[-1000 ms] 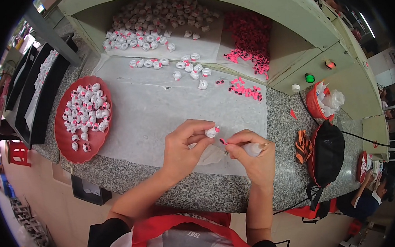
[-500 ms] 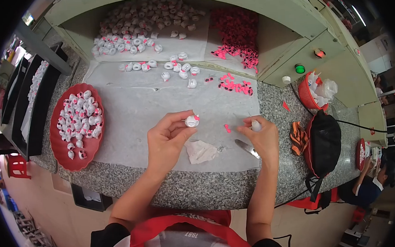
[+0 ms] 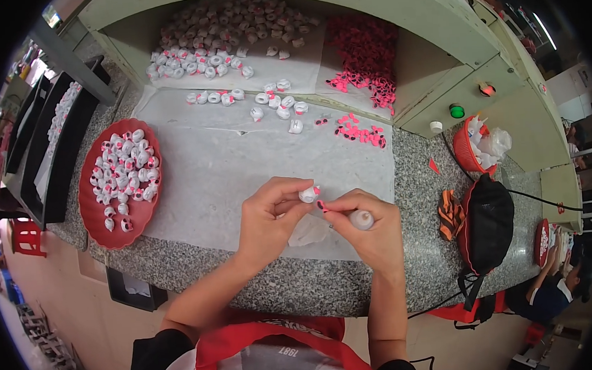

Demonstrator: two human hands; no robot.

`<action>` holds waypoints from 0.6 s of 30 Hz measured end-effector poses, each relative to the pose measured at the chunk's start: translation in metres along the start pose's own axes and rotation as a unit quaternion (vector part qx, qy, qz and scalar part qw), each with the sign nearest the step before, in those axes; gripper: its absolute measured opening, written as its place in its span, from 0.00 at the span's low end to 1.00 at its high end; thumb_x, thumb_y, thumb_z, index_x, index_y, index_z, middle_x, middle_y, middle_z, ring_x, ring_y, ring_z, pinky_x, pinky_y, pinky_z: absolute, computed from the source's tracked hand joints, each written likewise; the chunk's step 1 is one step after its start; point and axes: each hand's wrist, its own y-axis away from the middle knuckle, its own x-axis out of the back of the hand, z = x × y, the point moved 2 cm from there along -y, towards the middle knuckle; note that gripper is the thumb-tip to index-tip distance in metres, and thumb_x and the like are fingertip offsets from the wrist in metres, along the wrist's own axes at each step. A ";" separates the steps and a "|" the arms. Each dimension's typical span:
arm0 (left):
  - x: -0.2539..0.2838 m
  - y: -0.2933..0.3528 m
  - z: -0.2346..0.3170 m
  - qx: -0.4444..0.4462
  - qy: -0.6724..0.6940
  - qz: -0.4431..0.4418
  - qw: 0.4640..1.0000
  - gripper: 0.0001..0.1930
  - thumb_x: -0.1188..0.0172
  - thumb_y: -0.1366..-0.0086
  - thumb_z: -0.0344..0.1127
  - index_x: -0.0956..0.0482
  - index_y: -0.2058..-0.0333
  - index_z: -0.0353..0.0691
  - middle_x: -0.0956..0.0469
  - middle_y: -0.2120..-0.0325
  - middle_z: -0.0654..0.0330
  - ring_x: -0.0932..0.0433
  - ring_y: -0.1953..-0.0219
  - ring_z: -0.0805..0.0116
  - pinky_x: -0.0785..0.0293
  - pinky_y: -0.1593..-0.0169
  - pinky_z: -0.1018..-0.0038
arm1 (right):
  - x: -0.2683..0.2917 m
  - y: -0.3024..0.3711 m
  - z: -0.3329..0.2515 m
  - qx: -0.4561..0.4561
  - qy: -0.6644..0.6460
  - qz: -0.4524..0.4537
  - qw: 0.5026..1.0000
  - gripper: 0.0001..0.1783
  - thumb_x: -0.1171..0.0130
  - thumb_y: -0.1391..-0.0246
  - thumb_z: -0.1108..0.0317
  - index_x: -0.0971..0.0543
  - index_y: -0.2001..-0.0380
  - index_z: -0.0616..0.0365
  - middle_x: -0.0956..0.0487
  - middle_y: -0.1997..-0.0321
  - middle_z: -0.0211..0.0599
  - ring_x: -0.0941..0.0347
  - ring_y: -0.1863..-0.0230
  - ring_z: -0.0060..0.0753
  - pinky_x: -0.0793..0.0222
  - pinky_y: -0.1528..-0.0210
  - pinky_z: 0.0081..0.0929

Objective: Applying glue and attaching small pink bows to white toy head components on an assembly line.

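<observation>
Between thumb and fingertips, my left hand point(image 3: 264, 214) holds a small white rounded piece point(image 3: 307, 195) with a pink bit on it. Close beside it, my right hand point(image 3: 377, 238) pinches a tiny pink-and-black piece point(image 3: 321, 205). That same hand also keeps a small whitish bottle point(image 3: 362, 219) against its fingers. The two small pieces are very near each other; I cannot tell whether they touch. Below the hands lies a crumpled whitish scrap point(image 3: 307, 233), partly covered, on a white sheet point(image 3: 207, 170).
A red scalloped tray point(image 3: 97, 221) of white-and-pink pieces stands at left. More white pieces point(image 3: 214, 61) and pink ones point(image 3: 364, 79) fill the green cabinet shelf point(image 3: 432, 85). At right are a red basket point(image 3: 467, 151), an orange-black cloth point(image 3: 451, 213) and a black bag point(image 3: 489, 224).
My right hand has picked up a pink piece from the sheet and moved left to my left hand. The left hand has shifted slightly right. The knife on the sheet is now hidden.
</observation>
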 end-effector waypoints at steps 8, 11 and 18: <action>-0.004 0.001 0.008 -0.064 -0.060 -0.055 0.995 0.15 0.48 0.50 0.13 0.27 0.62 0.29 0.31 0.60 0.53 0.28 0.57 0.66 0.28 0.53 0.76 | 0.004 0.000 0.001 -0.041 0.031 0.003 0.999 0.08 0.36 0.64 0.77 0.25 0.78 0.62 0.25 0.78 0.28 0.30 0.74 0.15 0.34 0.71 0.13; -0.005 0.001 0.013 0.013 -0.008 -0.076 0.997 0.15 0.47 0.50 0.13 0.27 0.61 0.29 0.31 0.58 0.52 0.28 0.58 0.66 0.29 0.53 0.76 | 0.002 0.002 0.001 -0.039 0.026 0.039 0.998 0.08 0.36 0.65 0.78 0.25 0.78 0.63 0.25 0.78 0.28 0.30 0.74 0.15 0.33 0.71 0.13; 0.000 -0.001 0.006 0.026 0.096 -0.090 0.991 0.13 0.49 0.46 0.17 0.28 0.60 0.29 0.28 0.60 0.55 0.28 0.58 0.70 0.29 0.54 0.77 | -0.008 0.004 0.000 0.010 -0.002 0.042 0.999 0.10 0.37 0.65 0.80 0.23 0.73 0.63 0.26 0.77 0.29 0.32 0.75 0.15 0.37 0.73 0.12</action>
